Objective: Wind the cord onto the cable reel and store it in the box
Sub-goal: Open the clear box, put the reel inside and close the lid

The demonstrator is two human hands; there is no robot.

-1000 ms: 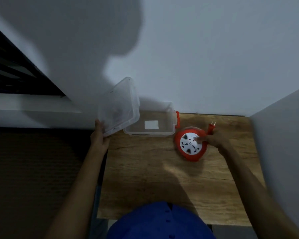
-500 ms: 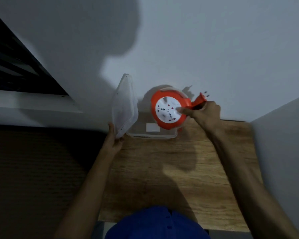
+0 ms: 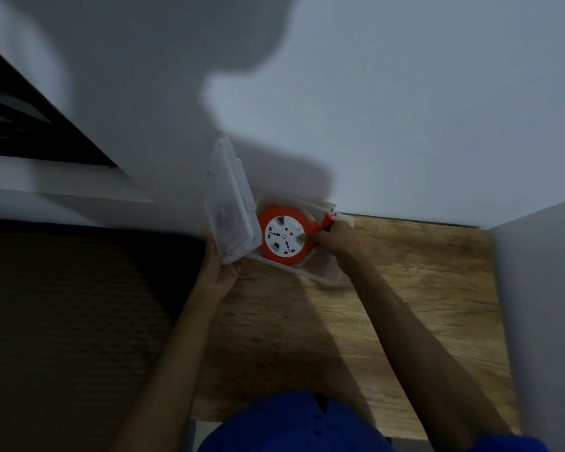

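Observation:
The orange cable reel with its white socket face up lies inside the clear plastic box at the table's far left corner. My right hand grips the reel at its right side, by the orange handle and plug. My left hand holds the clear lid by its lower edge, tilted up on edge at the box's left side. The cord is not visible as loose length.
The wooden table runs from the white back wall to my blue shirt. A grey wall panel bounds it on the right. A dark woven surface lies to the left, below a white ledge.
My right hand lifted the reel off the table, carried it left and lowered it into the box. My left hand swung the lid up more steeply. The box now sits skewed.

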